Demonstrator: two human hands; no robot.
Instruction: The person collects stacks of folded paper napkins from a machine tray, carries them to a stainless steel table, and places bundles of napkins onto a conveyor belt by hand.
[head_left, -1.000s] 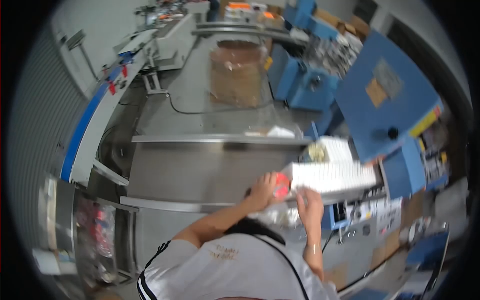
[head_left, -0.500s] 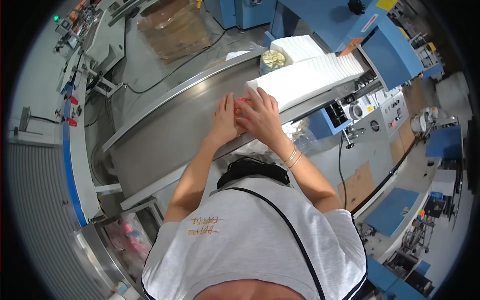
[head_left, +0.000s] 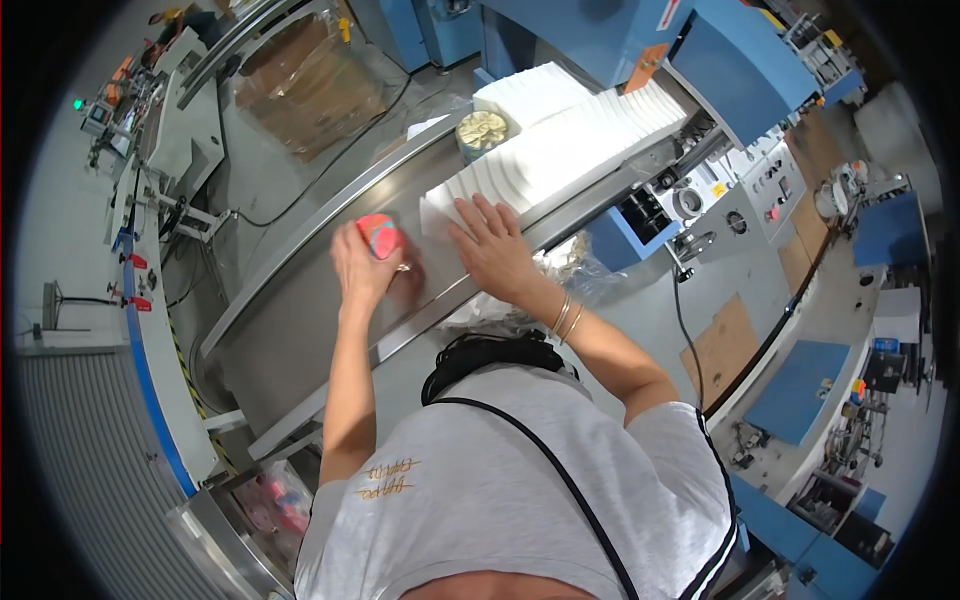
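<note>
Red object (head_left: pixel 381 236) in left hand (head_left: pixel 358 268), right hand (head_left: pixel 500 262) at white stack (head_left: pixel 570 150).

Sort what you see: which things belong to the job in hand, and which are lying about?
Likely job things: red object, in the left hand; white stack, at the right hand; metal trough.

Likely lying about: brown box; brown board.

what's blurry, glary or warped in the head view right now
Head view: slight blur on the red item in the left hand; white stack near the right hand washed out in places; fisheye warping, with black corners.
</note>
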